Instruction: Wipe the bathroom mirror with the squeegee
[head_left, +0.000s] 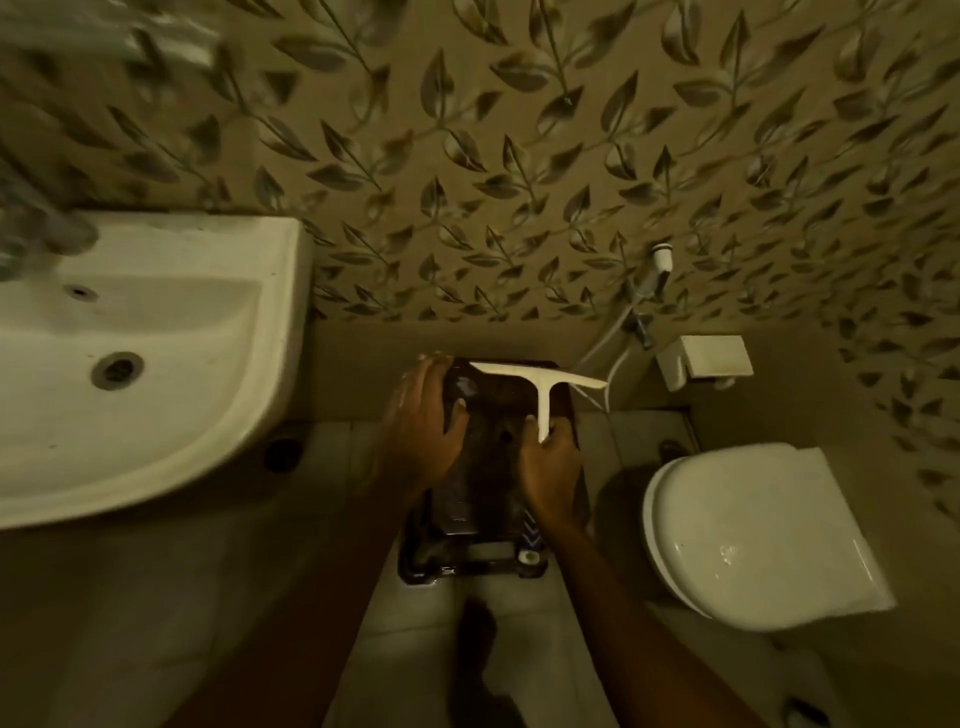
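**Mirror propped on the floor, squeegee at its top edge**

Dim bathroom, leaf-patterned wall tiles behind, pale floor tiles below: that is the setting, seen from above.

Right hand (550, 470) is clenched round the foot of the white T-shaped squeegee (543, 387), its stem running up to a blade that lies across the top of the dark framed mirror (480, 483). Left hand (423, 421) grasps the mirror's upper left edge, fingers over the rim and thumb on the glass. The mirror seems to stand on the floor, leaning back toward the wall, between the white washbasin (171, 338) on the left and the closed toilet lid (753, 530) on the right. A hand-spray hose (618, 343) and a white paper holder (709, 358) hang on the wall just beyond the blade's right end.

Risks, as I judge them:
- The blade overhangs the mirror's right edge, so a downward stroke could ride off the glass and leave a strip unwiped.
- Pulling down hard may slide the mirror's foot along the smooth tiles, since only the one hand steadies it.
- The thumb resting on the glass is likely to leave a smear.
- Low light makes streaks hard to spot.

No brand, label or writing can be read; a small round white mark near the mirror's bottom right corner is too blurred to make out.
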